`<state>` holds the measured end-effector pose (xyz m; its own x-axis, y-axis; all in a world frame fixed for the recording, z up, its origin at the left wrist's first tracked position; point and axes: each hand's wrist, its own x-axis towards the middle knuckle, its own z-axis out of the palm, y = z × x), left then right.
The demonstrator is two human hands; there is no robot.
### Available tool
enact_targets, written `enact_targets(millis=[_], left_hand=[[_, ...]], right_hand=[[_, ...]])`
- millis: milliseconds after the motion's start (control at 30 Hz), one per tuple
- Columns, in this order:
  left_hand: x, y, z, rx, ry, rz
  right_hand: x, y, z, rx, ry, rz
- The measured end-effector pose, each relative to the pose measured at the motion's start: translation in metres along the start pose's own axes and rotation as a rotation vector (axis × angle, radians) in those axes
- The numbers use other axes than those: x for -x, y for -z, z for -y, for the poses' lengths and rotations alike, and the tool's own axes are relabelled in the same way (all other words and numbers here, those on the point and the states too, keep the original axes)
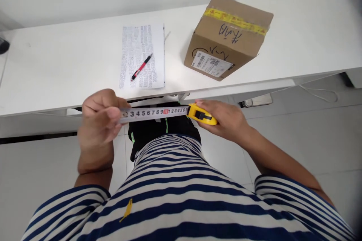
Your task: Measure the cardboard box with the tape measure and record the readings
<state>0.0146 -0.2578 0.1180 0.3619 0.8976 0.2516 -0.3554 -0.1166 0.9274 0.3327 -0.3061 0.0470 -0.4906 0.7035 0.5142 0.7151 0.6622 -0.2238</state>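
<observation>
Pale floor tiles [296, 135] lie below one white desk [70, 56]. Nearer, one yellow tape measure [175, 111] spans the middle: left hand [98, 120] pinching its blade at 9 o'clock, right hand [226, 118] wrapped round its case at 3. Beyond, one red-and-black pen [141, 67] on printed paper [141, 47], 11 o'clock; one cardboard box [227, 41], 1 o'clock.

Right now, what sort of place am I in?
It looks like an indoor workroom or office: a white table bears a taped cardboard box and a pen on a paper sheet.
</observation>
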Motion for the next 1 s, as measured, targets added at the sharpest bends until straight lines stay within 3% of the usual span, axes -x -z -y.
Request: enact_targets(millis=[67, 167, 233, 300, 433, 567, 667, 733, 833, 1000], left_hand=[[-0.006, 0.009, -0.003, -0.005, 0.007, -0.074], [-0.018, 0.019, 0.0, -0.009, -0.05, -0.079], [-0.029, 0.025, 0.004, -0.069, -0.043, -0.084], [-0.046, 0.029, 0.008, -0.186, 0.007, -0.086], [-0.113, 0.014, 0.011, -0.585, 0.128, -0.066], [-0.209, -0.028, 0.026, -0.83, 0.056, -0.008], [-0.265, -0.056, 0.05, -0.975, 0.072, 0.007], [-0.285, -0.065, 0.066, -1.038, 0.105, 0.011], [-0.294, -0.061, 0.088, -0.941, 0.138, -0.049], [-0.292, -0.046, 0.113, -0.495, 0.278, -0.019]], right_hand=[[0.004, 0.001, -0.005, 0.025, -0.015, 0.009], [0.006, 0.008, -0.013, 0.009, -0.077, 0.004], [0.005, 0.018, -0.021, -0.027, -0.137, -0.094], [0.0, 0.032, -0.034, -0.082, -0.139, -0.305], [-0.018, 0.068, -0.066, -0.152, -0.064, -0.774], [-0.036, 0.087, -0.107, -0.046, -0.12, -0.967], [-0.039, 0.079, -0.144, 0.038, -0.246, -1.002], [-0.035, 0.065, -0.166, 0.011, -0.321, -1.009], [-0.025, 0.045, -0.186, -0.045, -0.393, -1.007], [-0.018, 0.03, -0.189, 0.004, -0.45, -0.981]])
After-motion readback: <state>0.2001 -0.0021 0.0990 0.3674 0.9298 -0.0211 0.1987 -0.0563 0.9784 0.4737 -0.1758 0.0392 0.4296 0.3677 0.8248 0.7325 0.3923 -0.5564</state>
